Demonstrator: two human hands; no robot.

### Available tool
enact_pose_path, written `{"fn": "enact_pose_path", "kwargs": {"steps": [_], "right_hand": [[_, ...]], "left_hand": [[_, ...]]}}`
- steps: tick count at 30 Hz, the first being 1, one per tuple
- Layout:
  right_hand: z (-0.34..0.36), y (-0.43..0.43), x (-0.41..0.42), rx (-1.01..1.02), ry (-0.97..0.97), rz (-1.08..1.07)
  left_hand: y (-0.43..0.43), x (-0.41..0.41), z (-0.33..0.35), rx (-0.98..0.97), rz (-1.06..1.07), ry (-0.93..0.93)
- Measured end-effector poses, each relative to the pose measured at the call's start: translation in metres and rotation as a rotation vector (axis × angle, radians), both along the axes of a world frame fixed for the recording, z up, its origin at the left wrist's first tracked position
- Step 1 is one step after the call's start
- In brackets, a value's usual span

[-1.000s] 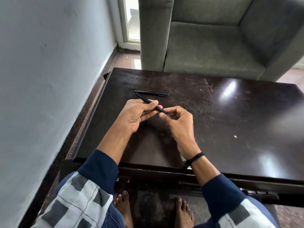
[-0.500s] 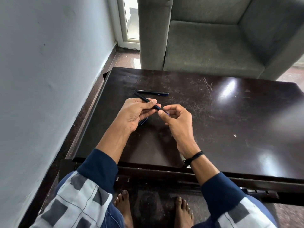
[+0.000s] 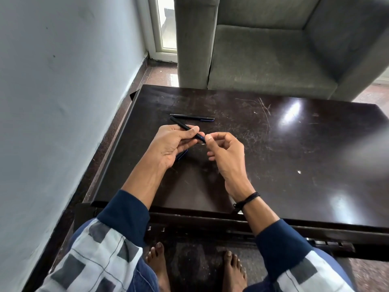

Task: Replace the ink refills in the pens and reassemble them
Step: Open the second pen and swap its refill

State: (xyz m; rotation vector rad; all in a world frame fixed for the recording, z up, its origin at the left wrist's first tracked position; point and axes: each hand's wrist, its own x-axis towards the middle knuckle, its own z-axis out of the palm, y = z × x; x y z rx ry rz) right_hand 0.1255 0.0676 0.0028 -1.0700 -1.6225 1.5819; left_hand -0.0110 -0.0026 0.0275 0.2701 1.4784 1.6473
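Observation:
My left hand [image 3: 172,144] grips a black pen barrel [image 3: 182,126] that slants up to the far left over the dark table [image 3: 294,157]. Thumb and forefinger of my right hand [image 3: 226,152] pinch the barrel's near end, where a bit of blue shows. Under my left palm a dark blue piece [image 3: 182,154] peeks out; I cannot tell what it is. A second black pen [image 3: 192,117] with a blue end lies flat on the table just beyond my hands.
A grey armchair [image 3: 273,55] stands against the table's far edge. A pale wall [image 3: 63,102] runs along the left. My bare feet [image 3: 195,268] rest on the floor under the table's near edge. A white speck [image 3: 299,171] lies to the right.
My right fingers have slid closer to the left hand along the pen, so less of its near end shows. The pen on the table has not moved.

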Motion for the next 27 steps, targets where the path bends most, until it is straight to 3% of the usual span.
{"fn": "enact_pose_path", "kwargs": {"steps": [27], "right_hand": [[0.001,-0.0002,0.0018,0.044,-0.037,0.016]], "left_hand": [[-0.0011,0.0003,0.0003,0.001,-0.02,0.033]]}}
